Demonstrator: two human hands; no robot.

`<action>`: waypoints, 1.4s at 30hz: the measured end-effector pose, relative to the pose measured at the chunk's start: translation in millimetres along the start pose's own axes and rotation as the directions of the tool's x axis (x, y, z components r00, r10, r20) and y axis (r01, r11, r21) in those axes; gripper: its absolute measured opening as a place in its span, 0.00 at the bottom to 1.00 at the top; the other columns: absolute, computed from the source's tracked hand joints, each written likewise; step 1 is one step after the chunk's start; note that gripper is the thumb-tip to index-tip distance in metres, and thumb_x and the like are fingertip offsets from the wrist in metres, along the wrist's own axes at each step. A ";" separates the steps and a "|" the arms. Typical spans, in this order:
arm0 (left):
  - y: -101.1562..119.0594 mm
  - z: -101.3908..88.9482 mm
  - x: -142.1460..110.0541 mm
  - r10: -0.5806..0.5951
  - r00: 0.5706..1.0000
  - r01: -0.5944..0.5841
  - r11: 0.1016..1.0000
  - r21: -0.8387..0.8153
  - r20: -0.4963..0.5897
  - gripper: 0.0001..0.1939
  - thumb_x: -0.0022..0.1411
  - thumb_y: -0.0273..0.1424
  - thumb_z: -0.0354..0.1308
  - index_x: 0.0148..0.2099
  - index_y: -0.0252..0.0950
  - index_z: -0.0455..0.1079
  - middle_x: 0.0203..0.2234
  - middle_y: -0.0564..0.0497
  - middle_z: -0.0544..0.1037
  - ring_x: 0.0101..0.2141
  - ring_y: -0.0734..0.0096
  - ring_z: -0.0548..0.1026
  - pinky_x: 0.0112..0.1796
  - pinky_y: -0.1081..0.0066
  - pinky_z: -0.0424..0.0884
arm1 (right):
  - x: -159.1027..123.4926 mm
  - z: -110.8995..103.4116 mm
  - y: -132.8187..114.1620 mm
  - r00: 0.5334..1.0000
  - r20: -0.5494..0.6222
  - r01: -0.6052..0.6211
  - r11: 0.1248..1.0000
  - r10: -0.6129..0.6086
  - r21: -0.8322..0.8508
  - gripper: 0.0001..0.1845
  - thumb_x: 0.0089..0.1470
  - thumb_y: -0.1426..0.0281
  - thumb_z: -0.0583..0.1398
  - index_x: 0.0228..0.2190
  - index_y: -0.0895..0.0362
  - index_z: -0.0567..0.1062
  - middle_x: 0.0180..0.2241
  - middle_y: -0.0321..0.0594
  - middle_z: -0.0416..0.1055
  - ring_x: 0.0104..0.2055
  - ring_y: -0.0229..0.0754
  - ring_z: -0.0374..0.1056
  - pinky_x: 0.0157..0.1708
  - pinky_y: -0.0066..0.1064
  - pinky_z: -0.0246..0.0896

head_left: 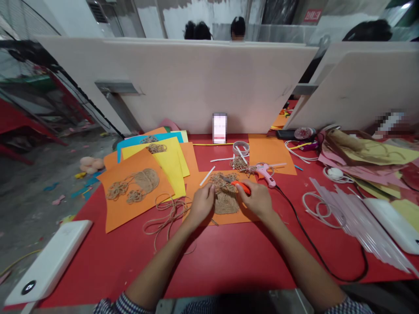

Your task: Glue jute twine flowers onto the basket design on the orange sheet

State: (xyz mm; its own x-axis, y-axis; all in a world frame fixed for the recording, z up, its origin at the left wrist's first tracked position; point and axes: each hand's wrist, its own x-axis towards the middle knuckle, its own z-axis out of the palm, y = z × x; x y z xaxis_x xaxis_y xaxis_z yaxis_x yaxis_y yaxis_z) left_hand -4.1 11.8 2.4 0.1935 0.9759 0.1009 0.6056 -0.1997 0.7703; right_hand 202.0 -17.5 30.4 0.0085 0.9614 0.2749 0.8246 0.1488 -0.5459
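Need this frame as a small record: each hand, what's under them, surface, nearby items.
left hand: the left hand, fingertips against the jute twine design
right hand: the right hand, holding an orange utility knife over the design
under hands: orange card
surface: red table
nearby: pink hot glue gun, loose twine, clear glue sticks

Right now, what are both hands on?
Right hand gripping orange box cutter; left hand on twine craft, on orange paper; pink glue gun just beyond.
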 end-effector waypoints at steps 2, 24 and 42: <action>-1.8 0.3 0.0 -0.012 0.999 0.013 0.999 0.029 -0.045 0.18 0.72 0.38 0.41 0.32 0.37 0.64 0.25 0.51 0.72 0.28 0.68 0.70 0.31 0.71 0.58 | -2.7 -3.0 -2.9 0.999 0.038 0.041 0.983 -0.034 -0.177 0.22 0.63 0.53 0.52 0.38 0.53 0.80 0.31 0.42 0.79 0.31 0.44 0.71 0.30 0.31 0.49; -3.0 2.7 -0.4 -0.004 0.998 0.006 0.999 0.038 -0.056 0.18 0.72 0.37 0.41 0.32 0.37 0.64 0.24 0.52 0.71 0.27 0.68 0.69 0.31 0.71 0.58 | -7.6 -0.5 -12.8 0.997 0.077 0.049 0.962 -0.029 -0.269 0.24 0.64 0.51 0.51 0.36 0.52 0.80 0.30 0.40 0.79 0.30 0.42 0.71 0.28 0.32 0.45; 7.4 7.9 -6.7 0.026 0.999 -0.027 1.000 -0.008 -0.033 0.18 0.71 0.37 0.42 0.32 0.37 0.65 0.21 0.53 0.70 0.24 0.70 0.67 0.30 0.72 0.57 | -4.9 3.1 -15.1 0.996 0.076 -0.021 0.938 0.051 -0.346 0.25 0.64 0.50 0.51 0.39 0.52 0.80 0.34 0.43 0.80 0.34 0.44 0.73 0.30 0.31 0.50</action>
State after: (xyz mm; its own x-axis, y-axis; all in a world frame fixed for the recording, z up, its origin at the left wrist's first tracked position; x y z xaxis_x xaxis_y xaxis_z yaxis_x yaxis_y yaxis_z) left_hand 5.2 3.1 2.5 0.1841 0.9727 0.1416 0.5944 -0.2249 0.7721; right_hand 187.8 -23.8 34.9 0.0072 0.9825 0.1859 0.9691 0.0390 -0.2437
